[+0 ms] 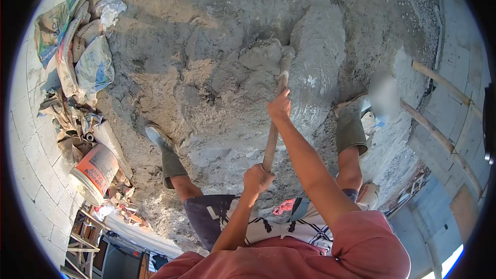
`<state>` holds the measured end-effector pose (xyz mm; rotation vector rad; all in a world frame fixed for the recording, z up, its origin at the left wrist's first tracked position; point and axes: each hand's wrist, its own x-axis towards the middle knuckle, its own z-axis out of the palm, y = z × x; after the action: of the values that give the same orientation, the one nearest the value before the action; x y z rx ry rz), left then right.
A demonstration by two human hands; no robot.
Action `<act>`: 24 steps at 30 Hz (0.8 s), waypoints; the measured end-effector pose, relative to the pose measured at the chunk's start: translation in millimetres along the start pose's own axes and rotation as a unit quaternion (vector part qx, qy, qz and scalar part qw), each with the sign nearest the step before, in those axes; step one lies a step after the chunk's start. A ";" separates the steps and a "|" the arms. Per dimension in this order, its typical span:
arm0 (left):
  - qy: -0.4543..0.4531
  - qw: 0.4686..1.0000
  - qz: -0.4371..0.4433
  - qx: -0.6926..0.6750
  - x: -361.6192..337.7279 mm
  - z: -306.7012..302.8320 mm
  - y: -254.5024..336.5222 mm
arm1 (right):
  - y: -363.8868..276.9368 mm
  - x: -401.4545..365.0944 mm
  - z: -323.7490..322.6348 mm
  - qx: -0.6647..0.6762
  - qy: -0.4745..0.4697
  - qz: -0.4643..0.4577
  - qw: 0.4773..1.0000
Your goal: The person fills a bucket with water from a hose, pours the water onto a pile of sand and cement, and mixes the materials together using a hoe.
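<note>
A long wooden handle point(272, 142) runs up and away from my body over wet grey mortar point(320, 31). My left hand point(258, 179) is closed round its lower end, near my waist. Farther up the shaft, my right hand point(279, 105) grips it with the arm stretched out. The handle's far end meets a tool head that is coated in mortar and partly sunk in it, so its shape is hard to make out. Ridges and lumps of mortar lie around the head. My boots point(351, 126) stand on either side of the handle, on the mortar-covered ground.
At the left, cement bags point(95, 64) and crumpled sacks lie along a block wall point(33, 150), with an orange and white bucket point(94, 174) below them. Wooden poles point(439, 77) lean at the right. Another bucket point(368, 195) stands behind my right leg.
</note>
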<state>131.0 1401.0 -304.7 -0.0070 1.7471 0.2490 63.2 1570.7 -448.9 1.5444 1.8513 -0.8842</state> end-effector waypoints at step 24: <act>0.070 0.975 -0.041 -0.209 -25.8 3.6 -38.8 | -38.5 16.6 36.1 0.086 -0.075 -0.025 0.993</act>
<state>145.0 1360.2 -286.5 -0.4101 1.7993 0.5631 22.8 1548.1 -479.2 1.4923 1.7514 -1.1775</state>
